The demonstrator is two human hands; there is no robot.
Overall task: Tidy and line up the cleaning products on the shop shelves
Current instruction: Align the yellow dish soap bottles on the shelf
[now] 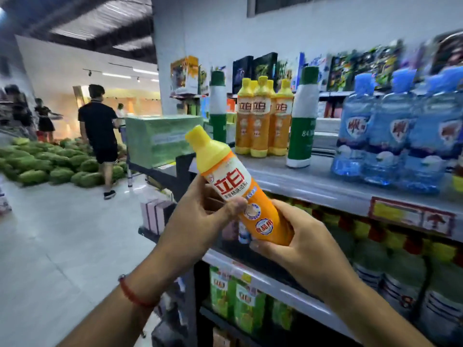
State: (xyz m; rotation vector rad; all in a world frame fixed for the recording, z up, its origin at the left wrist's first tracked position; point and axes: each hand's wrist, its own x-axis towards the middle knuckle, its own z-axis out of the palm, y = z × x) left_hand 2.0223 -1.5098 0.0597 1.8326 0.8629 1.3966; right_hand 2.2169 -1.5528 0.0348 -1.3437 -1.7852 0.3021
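Left hand (200, 216): our fingers gripped the orange bottle (240, 194) mid-body.
Right hand (303, 244): our fingers gripped its base.

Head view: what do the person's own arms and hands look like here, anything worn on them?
Both forearms are bare, with no sleeves in view. The left hand has no glove or ring that shows; its wrist carries a thin red cord bracelet. The right hand is also ungloved, with no watch or band visible on that wrist. The fingernails look short and unpainted.
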